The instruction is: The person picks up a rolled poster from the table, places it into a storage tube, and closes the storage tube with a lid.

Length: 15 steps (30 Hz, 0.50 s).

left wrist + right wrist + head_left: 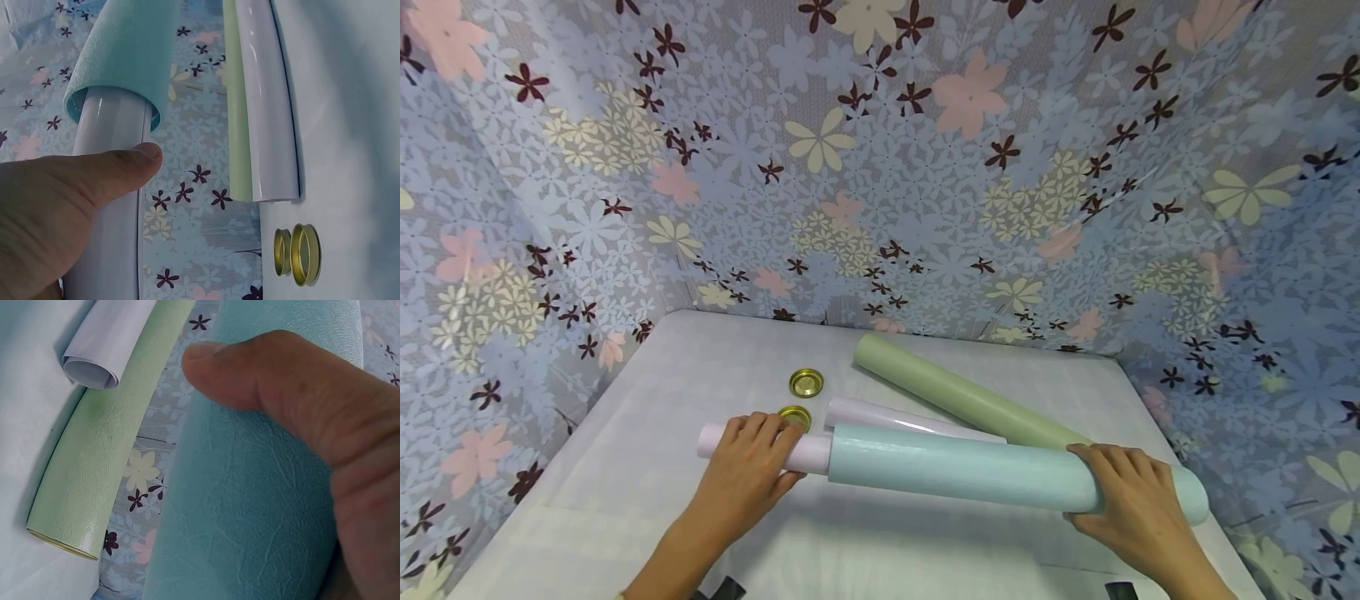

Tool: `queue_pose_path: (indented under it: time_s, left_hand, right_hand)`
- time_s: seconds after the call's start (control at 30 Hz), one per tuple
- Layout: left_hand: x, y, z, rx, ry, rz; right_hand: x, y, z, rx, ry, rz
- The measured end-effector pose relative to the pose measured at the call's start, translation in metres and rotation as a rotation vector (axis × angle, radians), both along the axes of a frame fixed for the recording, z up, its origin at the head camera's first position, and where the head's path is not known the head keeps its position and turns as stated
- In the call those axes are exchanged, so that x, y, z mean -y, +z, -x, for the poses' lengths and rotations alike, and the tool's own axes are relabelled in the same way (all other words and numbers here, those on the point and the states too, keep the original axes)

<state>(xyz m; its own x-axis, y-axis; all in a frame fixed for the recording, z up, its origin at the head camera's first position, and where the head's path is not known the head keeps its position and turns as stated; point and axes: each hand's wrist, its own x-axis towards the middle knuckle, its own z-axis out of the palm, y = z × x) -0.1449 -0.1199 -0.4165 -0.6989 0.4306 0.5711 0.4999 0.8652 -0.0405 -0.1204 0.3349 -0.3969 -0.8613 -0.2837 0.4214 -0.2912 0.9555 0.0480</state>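
My left hand [750, 467] grips a rolled white paper [808, 454], whose right part sits inside a light blue textured tube [955, 468]. In the left wrist view the white roll [115, 125] enters the tube's open end [134, 56], a little narrower than it. Toward the other end, my right hand [1131, 496] holds the blue tube from above, the thumb lying across its surface in the right wrist view. Both hands keep the pair raised and nearly level over the table. How far the roll reaches inside is hidden.
Behind the blue tube lie a green tube [962, 396] and another white paper roll [902, 417]. Two gold metal caps [807, 382] rest left of them, one partly behind my left hand. Flowered cloth [880, 167] hangs around the white table [647, 467].
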Motion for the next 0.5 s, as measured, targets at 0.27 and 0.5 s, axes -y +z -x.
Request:
queue_pose_path:
  time_s: [0.27, 0.5]
  left_hand:
    - [-0.0059, -0.0011, -0.0005, -0.007, -0.002, 0.004]
    - [-0.0102, -0.0024, -0.0008, -0.017, -0.018, -0.003]
  right_hand:
    - [0.0024, -0.0017, 0.0004, 0.000, 0.002, -0.004]
    - [0.0043, -0.0019, 0.0002, -0.001, 0.017, 0.006]
